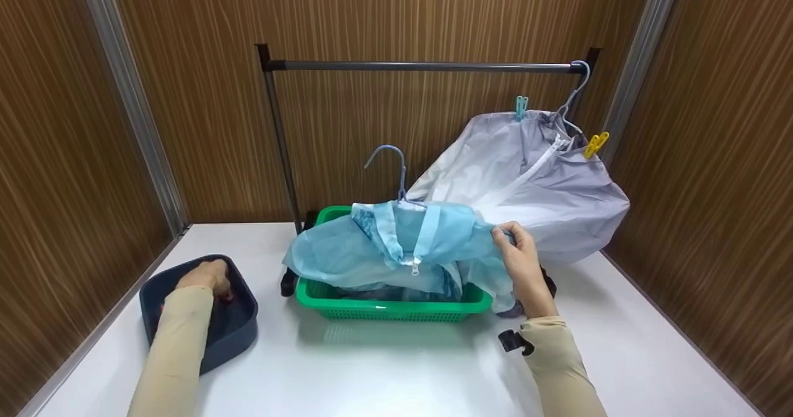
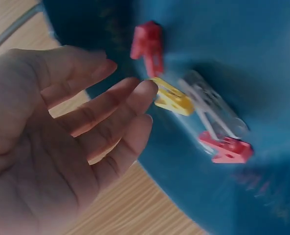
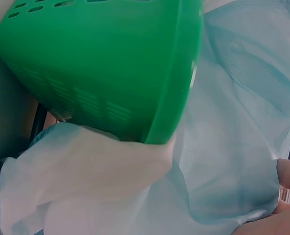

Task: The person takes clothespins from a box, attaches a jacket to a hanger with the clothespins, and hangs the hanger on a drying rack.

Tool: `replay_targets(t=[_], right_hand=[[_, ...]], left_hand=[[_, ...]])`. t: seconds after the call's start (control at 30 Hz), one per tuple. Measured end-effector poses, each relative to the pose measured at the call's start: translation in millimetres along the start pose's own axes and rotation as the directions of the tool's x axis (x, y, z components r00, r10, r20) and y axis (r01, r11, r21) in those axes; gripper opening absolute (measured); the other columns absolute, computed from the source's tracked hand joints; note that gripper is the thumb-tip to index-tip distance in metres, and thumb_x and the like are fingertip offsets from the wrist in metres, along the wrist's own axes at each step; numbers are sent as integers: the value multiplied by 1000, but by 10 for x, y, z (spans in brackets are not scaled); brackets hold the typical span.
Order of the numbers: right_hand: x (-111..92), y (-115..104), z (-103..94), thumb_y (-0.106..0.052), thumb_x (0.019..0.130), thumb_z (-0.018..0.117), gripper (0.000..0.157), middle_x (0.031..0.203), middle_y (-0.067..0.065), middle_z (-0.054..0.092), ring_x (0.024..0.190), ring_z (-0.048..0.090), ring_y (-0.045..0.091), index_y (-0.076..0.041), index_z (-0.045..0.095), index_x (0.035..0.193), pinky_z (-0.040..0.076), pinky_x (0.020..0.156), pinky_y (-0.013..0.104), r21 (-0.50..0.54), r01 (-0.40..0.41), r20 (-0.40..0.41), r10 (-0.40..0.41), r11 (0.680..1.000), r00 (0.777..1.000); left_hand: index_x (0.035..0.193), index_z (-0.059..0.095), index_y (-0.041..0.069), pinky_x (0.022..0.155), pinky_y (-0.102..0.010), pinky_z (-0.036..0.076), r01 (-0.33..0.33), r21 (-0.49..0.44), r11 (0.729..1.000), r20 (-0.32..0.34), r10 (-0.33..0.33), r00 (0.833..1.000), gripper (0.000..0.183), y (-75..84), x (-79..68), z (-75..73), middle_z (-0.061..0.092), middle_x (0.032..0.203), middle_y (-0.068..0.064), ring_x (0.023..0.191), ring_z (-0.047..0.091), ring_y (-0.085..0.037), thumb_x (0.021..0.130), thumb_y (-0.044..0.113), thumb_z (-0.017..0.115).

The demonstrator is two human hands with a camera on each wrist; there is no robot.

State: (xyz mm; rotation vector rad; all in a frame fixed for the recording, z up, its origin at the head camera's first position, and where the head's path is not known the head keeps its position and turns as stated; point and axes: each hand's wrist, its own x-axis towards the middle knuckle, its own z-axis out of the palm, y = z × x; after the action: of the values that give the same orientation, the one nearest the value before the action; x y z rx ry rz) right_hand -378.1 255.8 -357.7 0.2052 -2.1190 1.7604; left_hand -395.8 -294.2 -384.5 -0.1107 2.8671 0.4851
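Note:
My left hand (image 1: pixel 207 274) reaches into a dark blue bin (image 1: pixel 238 336) at the left of the table. In the left wrist view its fingers are loosely bent, with fingertips right at a yellow clothespin (image 2: pixel 173 98). Close by in the bin lie red clothespins (image 2: pixel 233 149) and a grey clothespin (image 2: pixel 213 103). My right hand (image 1: pixel 520 256) pinches the right shoulder of a light blue zip jacket (image 1: pixel 347 250). The jacket is on a hanger (image 1: pixel 403 169), whose hook sticks up from the collar, and is draped over a green basket (image 1: pixel 396 308).
Behind the basket stands a dark clothes rack (image 1: pixel 421 66). At its right end a hanger (image 1: pixel 570 104) carries a grey-white jacket (image 1: pixel 526 181), with a light blue clothespin (image 1: pixel 521 107) and a yellow clothespin (image 1: pixel 596 145) on its shoulders. Wood-grain walls close in the white table (image 1: pixel 347 373).

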Motion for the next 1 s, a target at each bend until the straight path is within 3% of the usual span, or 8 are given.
replay_targets(t=[0.47, 0.77, 1.0], right_hand=[[-15, 30, -47, -21, 103, 50, 20, 88, 1, 47, 83, 43, 18, -2, 52, 98, 38, 75, 30, -6, -30, -10, 30, 1000, 1000], [-27, -6, -77, -22, 104, 49, 23, 89, 2, 45, 82, 41, 18, 0, 52, 101, 37, 75, 30, -11, -10, -7, 10, 1000, 1000], [-24, -9, -9, -23, 104, 49, 24, 87, 4, 42, 78, 38, 19, 0, 51, 100, 34, 74, 32, -8, 8, 25, -7, 1000, 1000]], left_hand=[[106, 61, -12, 80, -49, 47, -52, 39, 998, -17, 52, 998, 26, 52, 212, 149, 61, 105, -30, 84, 53, -34, 82, -4, 56], [106, 62, -10, 81, -52, 51, -89, 16, 996, -48, 90, 995, 29, 14, 201, 152, 64, 103, -29, 82, 56, -32, 78, -5, 60], [89, 63, -1, 63, -37, 44, -79, -5, 997, -16, 79, 997, 15, -90, 113, 189, 61, 81, -14, 72, 55, -26, 78, -7, 55]])
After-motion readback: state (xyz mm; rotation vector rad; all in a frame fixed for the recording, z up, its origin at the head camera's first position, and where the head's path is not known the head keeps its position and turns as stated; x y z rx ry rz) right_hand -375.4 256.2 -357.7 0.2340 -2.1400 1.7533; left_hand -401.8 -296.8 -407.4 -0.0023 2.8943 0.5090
